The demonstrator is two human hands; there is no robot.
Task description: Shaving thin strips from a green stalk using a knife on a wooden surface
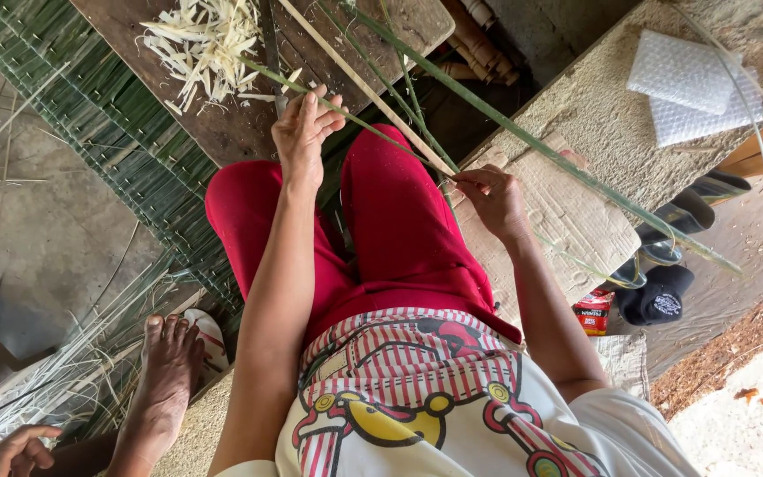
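My left hand (303, 132) rests at the near edge of a dark wooden board (240, 124), fingers curled over a thin green strip (355, 119) that runs across my red trousers. My right hand (490, 196) pinches the end of a pale, flat stick (373, 93) that slants up across the board. A long green leaf blade (576, 172) stretches from the board out to the right, past my right hand. A heap of pale shavings (205, 44) lies on the board.
A woven green mat (125, 150) lies left of the board. Another person's bare foot (165, 380) and hand (11, 450) sit at lower left among loose dry strips. Right: a woven sack, bubble wrap (686, 84), dark sandals (664, 265), a red packet (592, 311).
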